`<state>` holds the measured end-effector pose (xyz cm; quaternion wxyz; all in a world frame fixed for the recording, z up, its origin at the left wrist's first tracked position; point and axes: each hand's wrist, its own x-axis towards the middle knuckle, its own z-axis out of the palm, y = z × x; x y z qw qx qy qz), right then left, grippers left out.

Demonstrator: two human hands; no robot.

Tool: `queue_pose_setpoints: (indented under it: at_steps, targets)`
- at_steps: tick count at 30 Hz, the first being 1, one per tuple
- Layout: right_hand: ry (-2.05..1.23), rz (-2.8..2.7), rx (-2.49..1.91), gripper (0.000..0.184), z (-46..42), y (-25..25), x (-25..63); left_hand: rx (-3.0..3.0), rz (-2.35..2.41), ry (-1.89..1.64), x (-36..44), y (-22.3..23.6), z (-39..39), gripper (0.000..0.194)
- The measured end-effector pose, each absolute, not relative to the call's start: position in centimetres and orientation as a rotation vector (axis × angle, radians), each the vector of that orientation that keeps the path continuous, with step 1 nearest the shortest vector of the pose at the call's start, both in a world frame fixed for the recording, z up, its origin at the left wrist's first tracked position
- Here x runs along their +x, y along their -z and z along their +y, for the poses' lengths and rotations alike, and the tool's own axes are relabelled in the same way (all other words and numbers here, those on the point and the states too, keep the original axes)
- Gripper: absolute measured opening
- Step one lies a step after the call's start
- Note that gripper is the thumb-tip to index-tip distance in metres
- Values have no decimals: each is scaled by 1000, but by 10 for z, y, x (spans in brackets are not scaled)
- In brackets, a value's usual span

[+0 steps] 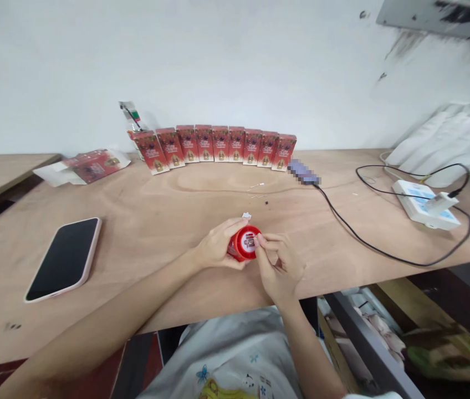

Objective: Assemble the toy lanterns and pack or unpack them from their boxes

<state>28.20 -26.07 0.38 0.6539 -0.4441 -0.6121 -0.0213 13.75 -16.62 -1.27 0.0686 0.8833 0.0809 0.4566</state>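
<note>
My left hand [223, 244] is wrapped round the side of a red round object [233, 250], holding it above the table's near half. Its round face is turned up, with a red rim about a white disc [245, 242] that has small dark and metallic-looking parts in its middle. My right hand [280, 266] has thumb and forefinger pinched together at the right side of this disc. Whatever lies between those fingertips is too small to make out. A small white piece [246, 215] shows just beyond my left thumb.
Several red boxes [220, 144] stand in a curved row at the back. A phone [64, 259] lies at left, near a flattened red package [93, 165]. At right, a black cable [355, 235] loops from a blurred purple device [301, 172] to a white power strip [426, 205].
</note>
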Motion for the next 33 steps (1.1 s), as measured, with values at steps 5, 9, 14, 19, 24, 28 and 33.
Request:
queue_pose_setpoints:
  at_steps: [5,9,14,19,24,28,33]
  targets:
    - [19,-1392,-965,12,-259,-4,283,2611,208,-1345,137,15,-164,92]
    - [-40,-1377,-959,11,-259,-3,283,2630,174,-1333,138,14,-163,92]
    - [-40,-1348,-958,12,-260,-2,285,2717,220,-1339,137,8,-165,83]
    - [29,-1379,-997,10,-259,-5,282,2767,136,-1376,135,4,-166,54]
    - [198,-1457,-989,13,-259,-9,278,2698,154,-1349,137,4,-166,38]
    - [286,-1436,-988,15,-259,-8,278,2592,158,-1403,139,7,-165,64]
    - [394,-1446,-977,17,-261,-8,278,2613,272,-1342,139,7,-167,77]
